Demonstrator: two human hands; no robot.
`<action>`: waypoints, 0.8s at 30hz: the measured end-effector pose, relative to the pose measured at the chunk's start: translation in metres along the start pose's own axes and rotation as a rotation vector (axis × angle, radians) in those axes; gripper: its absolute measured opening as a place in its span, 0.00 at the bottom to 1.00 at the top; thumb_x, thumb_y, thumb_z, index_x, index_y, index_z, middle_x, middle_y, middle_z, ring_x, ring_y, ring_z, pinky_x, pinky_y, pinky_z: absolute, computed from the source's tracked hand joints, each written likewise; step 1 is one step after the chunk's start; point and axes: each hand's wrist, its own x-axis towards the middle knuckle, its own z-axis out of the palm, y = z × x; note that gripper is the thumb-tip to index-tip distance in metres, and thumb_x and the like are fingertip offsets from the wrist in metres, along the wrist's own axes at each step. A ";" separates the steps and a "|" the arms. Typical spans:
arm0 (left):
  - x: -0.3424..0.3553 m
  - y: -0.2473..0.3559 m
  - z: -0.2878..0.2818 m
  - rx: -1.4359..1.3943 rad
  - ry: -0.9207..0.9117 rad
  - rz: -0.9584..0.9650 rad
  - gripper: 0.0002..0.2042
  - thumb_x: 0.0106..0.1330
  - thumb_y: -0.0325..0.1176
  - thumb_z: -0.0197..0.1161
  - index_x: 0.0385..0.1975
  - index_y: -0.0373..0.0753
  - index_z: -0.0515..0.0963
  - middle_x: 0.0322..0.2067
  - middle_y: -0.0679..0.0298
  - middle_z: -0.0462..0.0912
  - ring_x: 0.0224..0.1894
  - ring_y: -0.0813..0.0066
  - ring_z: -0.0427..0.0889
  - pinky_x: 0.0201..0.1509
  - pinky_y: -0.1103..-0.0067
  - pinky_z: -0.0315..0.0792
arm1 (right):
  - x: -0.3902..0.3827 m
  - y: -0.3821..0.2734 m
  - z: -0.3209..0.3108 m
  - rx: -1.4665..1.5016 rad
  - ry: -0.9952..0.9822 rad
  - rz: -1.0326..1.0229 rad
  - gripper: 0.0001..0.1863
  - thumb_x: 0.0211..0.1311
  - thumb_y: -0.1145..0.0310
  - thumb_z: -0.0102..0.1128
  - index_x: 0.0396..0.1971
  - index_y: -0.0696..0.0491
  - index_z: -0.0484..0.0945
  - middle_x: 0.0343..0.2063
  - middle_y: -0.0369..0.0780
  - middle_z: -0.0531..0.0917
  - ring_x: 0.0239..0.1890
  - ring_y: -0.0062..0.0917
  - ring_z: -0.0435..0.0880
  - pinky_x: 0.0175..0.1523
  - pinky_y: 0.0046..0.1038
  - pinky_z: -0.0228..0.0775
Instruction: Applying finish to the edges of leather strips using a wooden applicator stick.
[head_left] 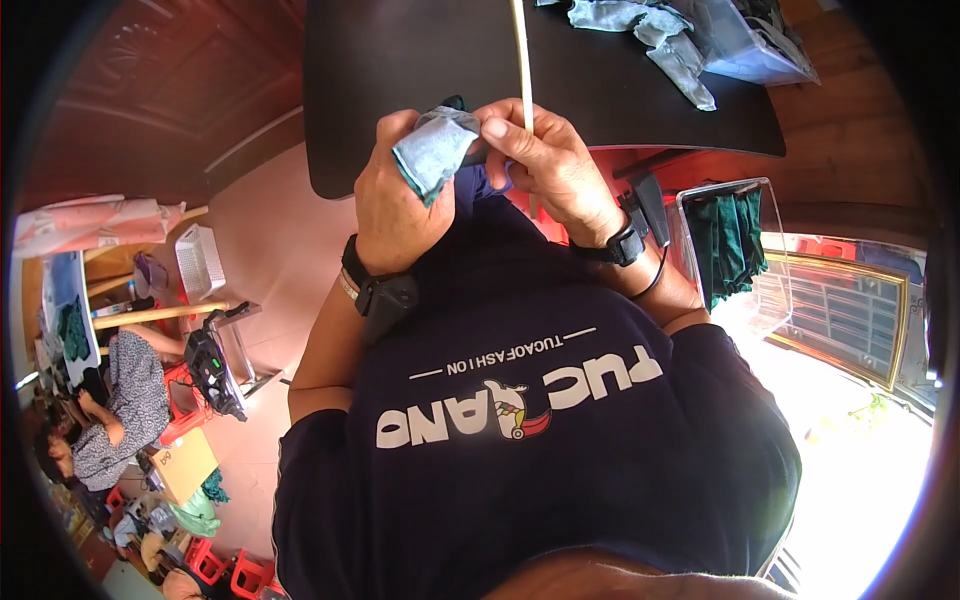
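My left hand (400,210) is closed around a small fabric piece (435,150), light grey-blue on its face with dark green along its edges. It is held up at the near edge of the dark table (420,60). My right hand (550,165) is closed on a thin, pale wooden stick (523,60), which points away over the table. The thumb and forefinger of that hand meet at the fabric's right edge. Whether they also pinch the cloth is hard to see.
Grey-blue fabric pieces (680,65) lie at the table's far right beside a clear plastic bin (750,45). Right of me, dark green cloths (728,240) hang in a clear container (770,210). Another person (135,400) sits at the left, near a white basket (200,262) and red stools (250,575).
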 end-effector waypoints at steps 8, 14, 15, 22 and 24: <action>0.001 0.008 0.008 0.091 -0.033 -0.057 0.13 0.50 0.23 0.61 0.38 0.35 0.75 0.41 0.58 0.74 0.38 0.57 0.79 0.39 0.72 0.74 | 0.005 0.004 0.005 0.034 0.025 -0.121 0.08 0.52 0.72 0.66 0.27 0.53 0.74 0.23 0.31 0.76 0.24 0.11 0.73 0.26 0.14 0.63; -0.001 0.006 0.008 0.148 -0.052 0.005 0.15 0.47 0.24 0.62 0.37 0.36 0.74 0.38 0.60 0.74 0.35 0.59 0.79 0.35 0.72 0.74 | 0.000 0.009 0.008 -0.201 0.081 -0.242 0.06 0.52 0.75 0.65 0.25 0.55 0.74 0.23 0.29 0.76 0.26 0.10 0.72 0.31 0.14 0.65; -0.001 0.005 0.009 0.149 -0.042 0.016 0.16 0.46 0.25 0.63 0.37 0.36 0.74 0.37 0.59 0.73 0.33 0.59 0.78 0.33 0.71 0.74 | 0.002 0.012 0.007 -0.210 0.077 -0.245 0.07 0.53 0.75 0.65 0.28 0.56 0.74 0.24 0.30 0.77 0.28 0.10 0.74 0.32 0.15 0.66; 0.002 0.003 0.013 0.184 -0.085 0.000 0.16 0.46 0.26 0.63 0.38 0.36 0.73 0.41 0.59 0.73 0.34 0.59 0.77 0.35 0.69 0.73 | 0.005 0.017 0.011 -0.010 0.112 -0.221 0.10 0.53 0.74 0.65 0.34 0.56 0.73 0.25 0.33 0.77 0.30 0.13 0.76 0.35 0.16 0.69; 0.002 0.007 0.014 0.213 -0.087 -0.045 0.17 0.46 0.26 0.63 0.39 0.35 0.72 0.42 0.58 0.72 0.34 0.58 0.76 0.37 0.67 0.73 | 0.008 0.019 0.008 0.023 0.065 -0.201 0.11 0.54 0.73 0.65 0.35 0.56 0.73 0.25 0.33 0.77 0.30 0.14 0.76 0.35 0.16 0.70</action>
